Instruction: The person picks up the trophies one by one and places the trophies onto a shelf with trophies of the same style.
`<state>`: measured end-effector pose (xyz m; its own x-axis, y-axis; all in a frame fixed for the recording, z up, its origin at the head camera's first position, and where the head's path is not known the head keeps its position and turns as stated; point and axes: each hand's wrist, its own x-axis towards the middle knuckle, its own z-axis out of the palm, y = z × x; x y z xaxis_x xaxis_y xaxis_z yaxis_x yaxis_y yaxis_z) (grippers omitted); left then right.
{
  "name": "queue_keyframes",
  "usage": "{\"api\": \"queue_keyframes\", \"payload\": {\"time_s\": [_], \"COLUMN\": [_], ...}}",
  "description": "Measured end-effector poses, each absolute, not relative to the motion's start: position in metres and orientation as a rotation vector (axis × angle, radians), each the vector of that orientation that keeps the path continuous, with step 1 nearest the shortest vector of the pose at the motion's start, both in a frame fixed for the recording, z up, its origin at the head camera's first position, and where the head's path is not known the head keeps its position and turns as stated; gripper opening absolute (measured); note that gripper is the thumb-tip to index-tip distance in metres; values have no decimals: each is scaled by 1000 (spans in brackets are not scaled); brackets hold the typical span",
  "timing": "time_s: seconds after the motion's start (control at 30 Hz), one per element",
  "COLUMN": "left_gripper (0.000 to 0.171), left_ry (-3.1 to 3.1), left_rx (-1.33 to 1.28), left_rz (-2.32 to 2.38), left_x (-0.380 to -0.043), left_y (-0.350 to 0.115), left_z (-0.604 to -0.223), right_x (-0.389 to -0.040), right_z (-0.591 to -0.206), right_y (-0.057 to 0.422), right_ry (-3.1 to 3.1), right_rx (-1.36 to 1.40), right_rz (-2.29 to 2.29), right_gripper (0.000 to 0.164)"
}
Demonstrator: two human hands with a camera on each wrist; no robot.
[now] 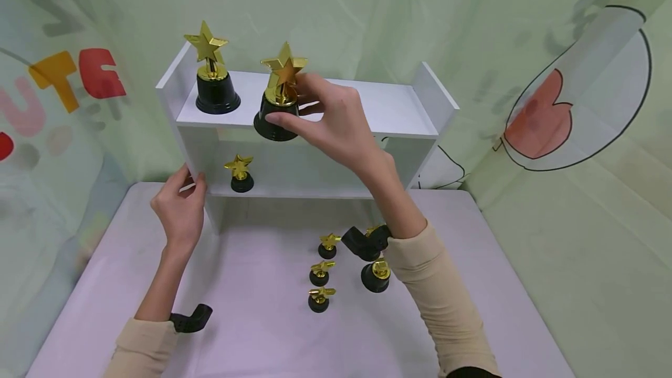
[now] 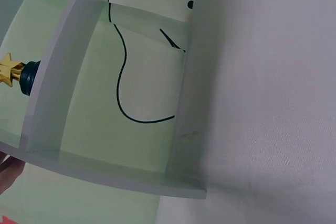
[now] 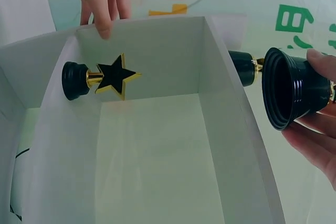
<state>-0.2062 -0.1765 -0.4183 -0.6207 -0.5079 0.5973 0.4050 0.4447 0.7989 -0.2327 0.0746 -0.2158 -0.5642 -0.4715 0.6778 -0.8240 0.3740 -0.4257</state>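
My right hand pinches a large star trophy by its black base, thumb in front and fingers behind. It is held at the front edge of the top shelf, and the right wrist view shows the hollow underside of its base. Another large gold star trophy stands upright at that shelf's left end. My left hand grips the left side panel of the white shelf unit, the thumb tip over its edge in the right wrist view. A small star trophy stands on the middle shelf, near the left panel.
On the table, small star trophies stand in a column in front of the unit. A larger trophy stands to their right, with another partly hidden behind the right wrist's black camera. Printed curtains hang behind and beside the table.
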Motion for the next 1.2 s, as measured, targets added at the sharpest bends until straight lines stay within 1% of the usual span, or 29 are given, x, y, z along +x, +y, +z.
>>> {"api": "queue_keyframes", "payload": {"time_s": [0.13, 0.3, 0.83, 1.2], "left_gripper": [31, 30, 31, 33], "left_ry": [-1817, -1813, -1835, -1834], "left_rx": [90, 91, 82, 76], "left_rz": [-1319, -1315, -1300, -1296], "left_x": [-206, -207, -207, -205], "left_y": [-176, -177, -178, -176], "left_z": [-418, -418, -424, -421], "right_x": [-243, -253, -265, -269], "right_z": [-212, -210, -217, -216], "right_y": [70, 62, 41, 35], "right_ry": [-2257, -2315, -2386, -2432], "right_rx": [1072, 1007, 866, 838], "right_rz": [1079, 1125, 1069, 1015], "right_gripper": [38, 42, 53, 50]}}
